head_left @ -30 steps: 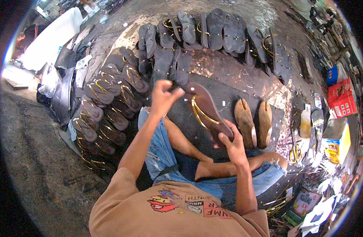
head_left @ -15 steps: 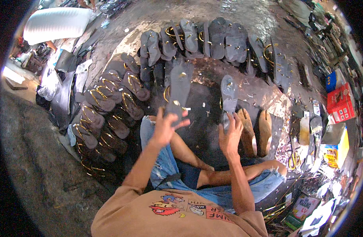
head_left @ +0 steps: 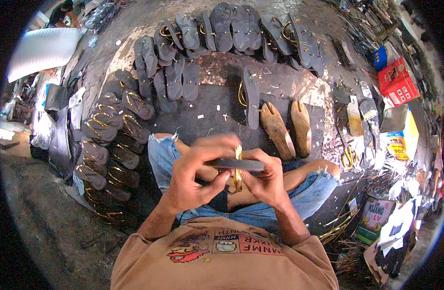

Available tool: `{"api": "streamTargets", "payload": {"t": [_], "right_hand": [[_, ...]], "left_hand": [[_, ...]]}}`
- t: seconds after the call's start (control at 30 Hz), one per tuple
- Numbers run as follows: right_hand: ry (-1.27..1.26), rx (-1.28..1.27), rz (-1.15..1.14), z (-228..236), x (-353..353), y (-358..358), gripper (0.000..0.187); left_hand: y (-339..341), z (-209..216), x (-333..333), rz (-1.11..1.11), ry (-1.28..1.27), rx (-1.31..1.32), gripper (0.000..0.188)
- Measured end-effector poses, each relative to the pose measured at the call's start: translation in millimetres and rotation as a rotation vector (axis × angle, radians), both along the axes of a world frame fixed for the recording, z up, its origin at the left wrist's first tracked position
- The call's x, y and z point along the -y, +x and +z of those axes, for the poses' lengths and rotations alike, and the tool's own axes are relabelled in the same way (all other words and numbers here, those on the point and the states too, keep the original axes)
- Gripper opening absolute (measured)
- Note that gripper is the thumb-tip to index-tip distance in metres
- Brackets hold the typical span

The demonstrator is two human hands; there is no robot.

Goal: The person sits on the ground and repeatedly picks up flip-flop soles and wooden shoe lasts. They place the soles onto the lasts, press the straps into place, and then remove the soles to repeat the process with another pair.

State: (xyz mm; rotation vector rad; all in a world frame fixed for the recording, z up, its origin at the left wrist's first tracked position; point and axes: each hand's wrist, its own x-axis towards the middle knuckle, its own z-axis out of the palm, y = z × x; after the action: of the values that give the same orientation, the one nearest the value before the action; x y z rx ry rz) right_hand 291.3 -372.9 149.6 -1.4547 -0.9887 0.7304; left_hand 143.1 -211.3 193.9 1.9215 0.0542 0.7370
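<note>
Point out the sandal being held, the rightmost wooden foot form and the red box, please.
Held sandal (head_left: 249, 166), head view: on the dark sole's edge.
Rightmost wooden foot form (head_left: 302, 128), head view: on the middle of its upward-facing surface.
Red box (head_left: 397, 80), head view: on its broad red side.

Head-Worn Fisheye Looks Down

The left camera of a side-by-side pair sits above the person's brown shirt (head_left: 154, 263), facing down and forward. The left hand (head_left: 187, 178) and right hand (head_left: 268, 181) are near, mid-frame; floor (head_left: 48, 208) reaches farther out.
</note>
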Motion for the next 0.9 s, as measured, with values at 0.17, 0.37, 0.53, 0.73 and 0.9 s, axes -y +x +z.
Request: {"api": "streamTargets", "payload": {"t": [0.17,0.37,0.53,0.73,0.9], "right_hand": [[0.217,0.363,-0.14,38.8,11.3,4.3,0.052],[0.266,0.5,-0.132,53.4,20.3,-0.1,0.037],[0.282,0.567,-0.131,62.1,22.9,-0.5,0.032],[0.295,0.576,-0.125,66.1,24.8,-0.9,0.03],[0.283,0.607,-0.124,62.4,22.3,0.0,0.031]], "left_hand": [[-7.5,21.9,13.9,0.018,0.154,-0.008,0.039],[-8.3,31.6,18.6,0.052,0.38,0.046,0.034],[-17.0,42.2,15.6,-0.025,0.529,-0.034,0.029],[-25.0,38.2,16.0,0.094,0.508,0.005,0.041],[-13.1,26.0,18.4,0.141,0.441,0.155,0.039]]}}
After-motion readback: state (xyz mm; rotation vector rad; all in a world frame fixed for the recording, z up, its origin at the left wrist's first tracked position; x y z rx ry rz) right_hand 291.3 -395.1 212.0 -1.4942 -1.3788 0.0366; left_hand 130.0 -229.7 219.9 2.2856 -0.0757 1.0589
